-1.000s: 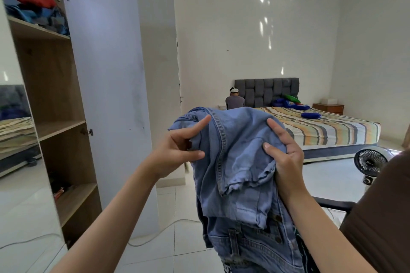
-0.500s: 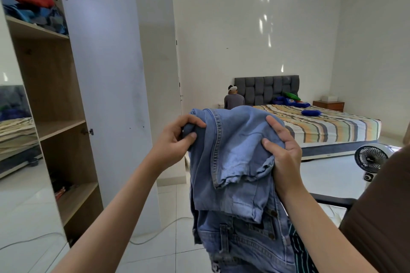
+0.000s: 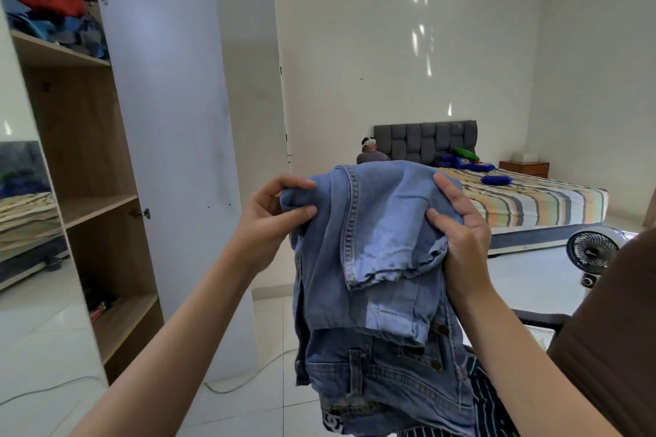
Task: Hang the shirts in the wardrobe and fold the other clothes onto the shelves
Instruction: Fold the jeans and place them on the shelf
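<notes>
A pair of light blue jeans (image 3: 376,259), folded over itself, hangs in front of me at chest height. My left hand (image 3: 273,220) pinches the fold's left corner between thumb and fingers. My right hand (image 3: 461,234) grips the right side, thumb on the front, fingers behind the cloth. The waistband and belt loops hang at the bottom. A striped dark garment (image 3: 486,397) shows beneath the jeans at the lower right. The open wooden wardrobe (image 3: 88,167) stands to the left, with wooden shelves and crumpled red and blue clothes (image 3: 53,21) on the top shelf.
The wardrobe's white door (image 3: 177,152) stands open between me and the room. A bed (image 3: 532,202) with a striped sheet is at the back, with a person seated beside it. A small fan (image 3: 592,252) is on the right. A cable (image 3: 241,380) lies on the tiled floor.
My left hand went from an extended finger and thumb to a closed pinch on the jeans' left corner. The fold sits a little tighter, and the view has tilted slightly.
</notes>
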The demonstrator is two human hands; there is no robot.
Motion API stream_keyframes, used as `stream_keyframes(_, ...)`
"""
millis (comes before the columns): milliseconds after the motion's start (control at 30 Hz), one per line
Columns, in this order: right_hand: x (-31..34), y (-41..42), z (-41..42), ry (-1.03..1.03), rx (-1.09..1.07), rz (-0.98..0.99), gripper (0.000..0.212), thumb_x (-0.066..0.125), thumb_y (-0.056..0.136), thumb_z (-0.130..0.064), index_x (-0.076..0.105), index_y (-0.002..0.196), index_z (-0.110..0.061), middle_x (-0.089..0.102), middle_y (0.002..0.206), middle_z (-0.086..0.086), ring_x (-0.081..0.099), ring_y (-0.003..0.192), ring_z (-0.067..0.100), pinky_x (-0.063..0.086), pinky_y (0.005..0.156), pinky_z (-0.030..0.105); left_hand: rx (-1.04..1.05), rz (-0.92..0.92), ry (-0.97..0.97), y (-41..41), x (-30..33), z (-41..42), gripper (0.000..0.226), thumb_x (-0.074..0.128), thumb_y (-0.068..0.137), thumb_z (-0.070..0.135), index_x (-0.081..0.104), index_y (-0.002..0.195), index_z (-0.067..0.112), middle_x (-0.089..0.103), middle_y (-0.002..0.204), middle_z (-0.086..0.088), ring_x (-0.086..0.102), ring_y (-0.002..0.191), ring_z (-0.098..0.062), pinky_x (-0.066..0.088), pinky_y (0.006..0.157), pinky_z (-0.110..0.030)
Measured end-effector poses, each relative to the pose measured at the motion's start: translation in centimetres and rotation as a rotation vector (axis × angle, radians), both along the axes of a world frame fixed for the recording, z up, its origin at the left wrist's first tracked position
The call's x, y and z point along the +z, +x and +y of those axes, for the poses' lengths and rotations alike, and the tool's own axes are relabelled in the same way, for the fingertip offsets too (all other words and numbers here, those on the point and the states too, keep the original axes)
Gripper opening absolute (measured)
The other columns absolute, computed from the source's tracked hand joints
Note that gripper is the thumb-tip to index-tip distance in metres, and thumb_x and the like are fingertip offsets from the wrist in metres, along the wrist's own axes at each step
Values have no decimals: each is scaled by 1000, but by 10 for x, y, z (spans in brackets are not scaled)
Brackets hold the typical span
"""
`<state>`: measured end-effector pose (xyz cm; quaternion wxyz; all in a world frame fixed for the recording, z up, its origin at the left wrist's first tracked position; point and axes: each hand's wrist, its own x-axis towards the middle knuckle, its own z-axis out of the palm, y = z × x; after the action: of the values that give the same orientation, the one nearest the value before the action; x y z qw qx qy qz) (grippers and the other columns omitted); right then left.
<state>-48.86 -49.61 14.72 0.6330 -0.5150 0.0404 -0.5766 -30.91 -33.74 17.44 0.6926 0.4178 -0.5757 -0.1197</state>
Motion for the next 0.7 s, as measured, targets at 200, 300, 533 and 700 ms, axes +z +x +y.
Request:
stream_keyframes(200,8,-6,2,1,23,-34,46,46,89,13,60,124,-14,65,107,-7,68,85,-3,52,65,13,-109,-151,79,-5,-5,-1,88,59,74,-15,29,141,33,45,138,-6,48,126,-22,47,98,-33)
stream_keyframes(300,5,-8,-1,-29,40,-2,46,47,89,11,63,119,-19,66,116,-2,68,95,4,54,70,16,-57,-100,79,-1,-2,4,80,63,75,-6,34,137,35,55,121,-3,57,106,-24,53,86,-36)
stream_keyframes(533,-8,-10,-3,-168,27,91,47,48,88,13,62,123,-15,62,122,-12,61,108,-1,52,79,16,166,144,-54,0,-3,-1,43,62,81,-2,58,113,28,64,79,-12,61,65,-21,55,61,-31)
stream_keyframes(700,-15,-8,-3,-156,15,102,48,49,89,11,61,127,-16,60,130,-6,60,114,8,54,88,26,48,248,-51,-8,-6,-1,30,48,94,4,65,104,27,60,106,-6,62,80,-14,55,69,-24)
